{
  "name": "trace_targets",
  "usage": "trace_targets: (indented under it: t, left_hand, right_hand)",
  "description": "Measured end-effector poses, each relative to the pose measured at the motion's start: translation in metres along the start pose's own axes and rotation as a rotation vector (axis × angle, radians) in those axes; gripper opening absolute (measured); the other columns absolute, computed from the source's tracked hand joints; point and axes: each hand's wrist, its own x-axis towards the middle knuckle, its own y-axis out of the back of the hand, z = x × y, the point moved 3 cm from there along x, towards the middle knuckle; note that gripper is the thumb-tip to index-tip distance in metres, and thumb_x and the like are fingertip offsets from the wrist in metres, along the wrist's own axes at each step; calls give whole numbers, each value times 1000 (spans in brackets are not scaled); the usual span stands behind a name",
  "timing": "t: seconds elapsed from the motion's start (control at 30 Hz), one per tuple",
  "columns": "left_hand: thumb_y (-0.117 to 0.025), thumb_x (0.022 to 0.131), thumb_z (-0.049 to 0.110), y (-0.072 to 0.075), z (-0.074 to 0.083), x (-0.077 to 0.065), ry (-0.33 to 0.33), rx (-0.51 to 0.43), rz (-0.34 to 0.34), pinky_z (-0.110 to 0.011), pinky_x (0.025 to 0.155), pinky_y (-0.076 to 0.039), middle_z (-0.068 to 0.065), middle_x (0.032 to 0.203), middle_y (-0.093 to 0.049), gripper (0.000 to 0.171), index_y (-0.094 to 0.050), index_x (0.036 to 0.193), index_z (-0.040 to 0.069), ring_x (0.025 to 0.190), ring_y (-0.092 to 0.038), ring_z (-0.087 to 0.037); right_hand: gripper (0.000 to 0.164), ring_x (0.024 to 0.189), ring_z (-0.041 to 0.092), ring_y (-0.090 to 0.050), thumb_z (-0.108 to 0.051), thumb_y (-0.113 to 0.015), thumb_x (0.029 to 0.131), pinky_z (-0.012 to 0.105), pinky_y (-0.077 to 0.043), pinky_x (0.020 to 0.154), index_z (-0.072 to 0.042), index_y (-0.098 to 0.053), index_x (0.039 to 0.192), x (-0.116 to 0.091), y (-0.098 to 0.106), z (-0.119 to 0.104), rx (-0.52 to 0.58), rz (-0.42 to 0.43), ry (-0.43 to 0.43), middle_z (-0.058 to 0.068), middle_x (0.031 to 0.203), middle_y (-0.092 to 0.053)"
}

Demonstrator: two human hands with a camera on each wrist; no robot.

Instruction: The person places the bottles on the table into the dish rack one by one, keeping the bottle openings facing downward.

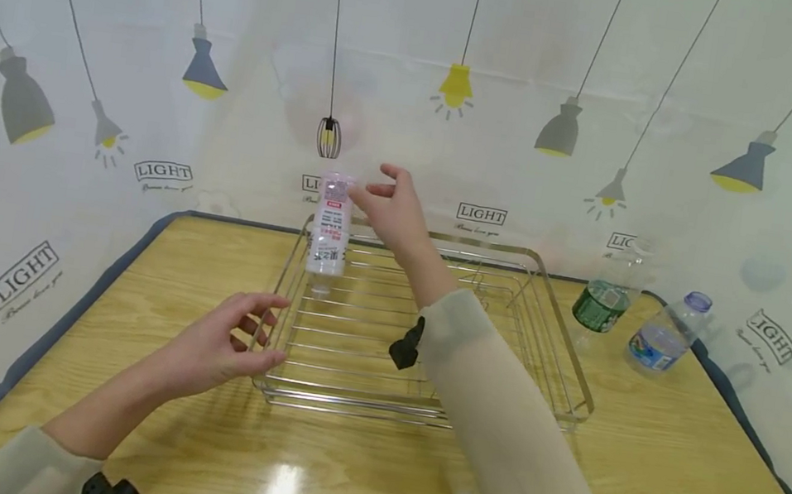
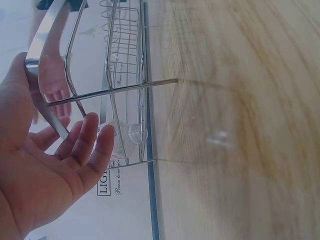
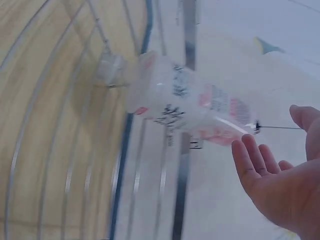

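Note:
A clear plastic bottle with a white and pink label [image 1: 331,226] stands upside down at the left back of a wire dish rack [image 1: 347,391], its neck pointing down between the wires. My right hand [image 1: 395,212] is beside the bottle's raised base, thumb and fingers apart, fingertips close to it in the right wrist view. At the rack's left side, my left hand [image 1: 225,350] has its thumb and loosely bent fingers spread about the metal rim [image 2: 44,107]. Nothing is pinched between those fingertips.
Two more clear bottles stand on the wooden table right of the rack: one with a green label [image 1: 600,306], one with a blue label and purple cap [image 1: 666,333]. A curtain printed with lamps [image 1: 394,30] hangs behind the table's back edge.

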Motion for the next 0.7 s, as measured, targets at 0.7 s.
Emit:
trace_targets:
  t: [0.7]
  left_hand:
    - [-84, 99, 27, -1, -1, 1, 0, 17, 1, -30, 85, -59, -17, 134, -57, 72, -49, 159, 9, 112, -61, -27]
  right_hand:
    - [61, 130, 28, -66, -29, -70, 109, 44, -59, 109, -15, -44, 162, -88, 129, -39, -161, -48, 183, 12, 152, -59]
